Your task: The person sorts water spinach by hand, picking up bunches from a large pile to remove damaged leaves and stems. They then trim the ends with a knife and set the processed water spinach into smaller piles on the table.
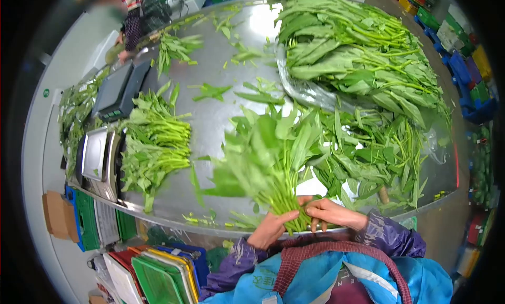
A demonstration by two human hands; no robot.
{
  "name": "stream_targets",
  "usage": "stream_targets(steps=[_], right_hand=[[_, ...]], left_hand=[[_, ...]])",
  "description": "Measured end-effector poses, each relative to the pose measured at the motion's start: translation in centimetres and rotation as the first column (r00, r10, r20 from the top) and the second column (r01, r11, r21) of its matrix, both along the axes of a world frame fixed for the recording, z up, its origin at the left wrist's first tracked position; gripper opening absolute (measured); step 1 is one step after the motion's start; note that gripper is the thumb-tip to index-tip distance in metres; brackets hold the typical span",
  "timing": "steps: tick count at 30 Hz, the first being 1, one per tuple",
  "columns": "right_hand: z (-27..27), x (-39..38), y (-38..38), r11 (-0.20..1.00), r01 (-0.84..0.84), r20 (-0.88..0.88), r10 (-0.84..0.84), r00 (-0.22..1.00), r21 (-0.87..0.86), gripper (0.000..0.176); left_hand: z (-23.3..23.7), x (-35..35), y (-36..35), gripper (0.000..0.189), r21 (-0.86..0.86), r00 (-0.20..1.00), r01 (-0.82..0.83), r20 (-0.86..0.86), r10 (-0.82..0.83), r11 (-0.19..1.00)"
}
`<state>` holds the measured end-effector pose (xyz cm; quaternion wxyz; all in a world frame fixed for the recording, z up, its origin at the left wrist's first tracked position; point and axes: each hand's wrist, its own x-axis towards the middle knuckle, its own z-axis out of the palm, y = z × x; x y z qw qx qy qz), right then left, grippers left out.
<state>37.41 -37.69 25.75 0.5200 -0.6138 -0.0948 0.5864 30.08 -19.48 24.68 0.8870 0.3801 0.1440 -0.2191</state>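
A leafy bunch of water spinach (284,170) stands tilted over the near edge of the table, its leaves up and slightly blurred. My left hand (271,229) is closed around the lower stems from the left. From the right, my right hand (336,213) has its fingers pressed on the same stems near their cut ends. Loose water spinach (379,154) lies just beyond my right hand. Further back is a large heap of water spinach (357,57) on clear plastic sheeting (302,93). To the left lies a gathered bunch (158,141), its stems pointing right.
Two weighing scales (94,154) stand along the left of the metal table (210,120). Scattered leaves and stem bits lie about. Another person (142,17) is at the far left corner. Stacked plastic crates (163,277) are below the near edge, more (468,78) at right.
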Motion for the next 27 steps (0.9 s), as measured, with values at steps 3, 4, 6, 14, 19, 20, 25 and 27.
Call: stream_targets(steps=[3,4,6,14,19,20,25,27], right_hand=[[-1.9,1.6,-0.8,0.988,0.152,0.116,-0.152,0.982,0.012,0.027],[-1.3,1.9,-0.3,0.977,0.21,0.236,-0.21,0.949,0.027,0.027],[-1.1,1.7,1.6,0.94,0.275,0.256,-0.321,0.912,0.2,0.033],[-3.4,1.4,0.6,0.938,0.243,-0.254,-0.178,0.951,0.249,0.027],[-4.5,6.7,0.2,0.711,0.278,-0.447,-0.647,0.617,-0.646,0.017],[-4.9,6.3,-0.2,0.718,0.26,-0.454,-0.634,0.626,-0.645,0.017],[-8.3,3.5,-1.6,0.961,0.266,0.434,-0.208,0.877,-0.077,0.015],[-7.2,3.2,-1.0,0.965,0.251,0.482,-0.185,0.856,-0.076,0.014]], left_hand=[[-0.9,-1.2,1.3,0.031,0.069,0.997,-0.009,0.079,0.004,0.998],[-1.2,-1.3,1.5,0.024,0.084,0.982,0.052,0.179,-0.067,0.995],[-1.1,-1.6,1.6,0.017,0.115,0.949,0.107,0.284,-0.136,0.988],[-5.3,-2.7,1.2,0.041,0.354,0.583,0.311,0.661,-0.472,0.882],[2.6,-2.4,6.0,0.039,0.39,0.945,-0.155,-0.209,0.252,0.908],[2.4,-1.1,7.2,0.039,0.37,0.749,-0.275,-0.496,0.439,0.887],[-14.3,-3.9,20.4,0.019,0.866,0.865,-0.499,0.5,0.038,-0.044],[-13.6,-3.2,22.4,0.019,0.84,0.838,-0.527,0.539,0.08,-0.128]])
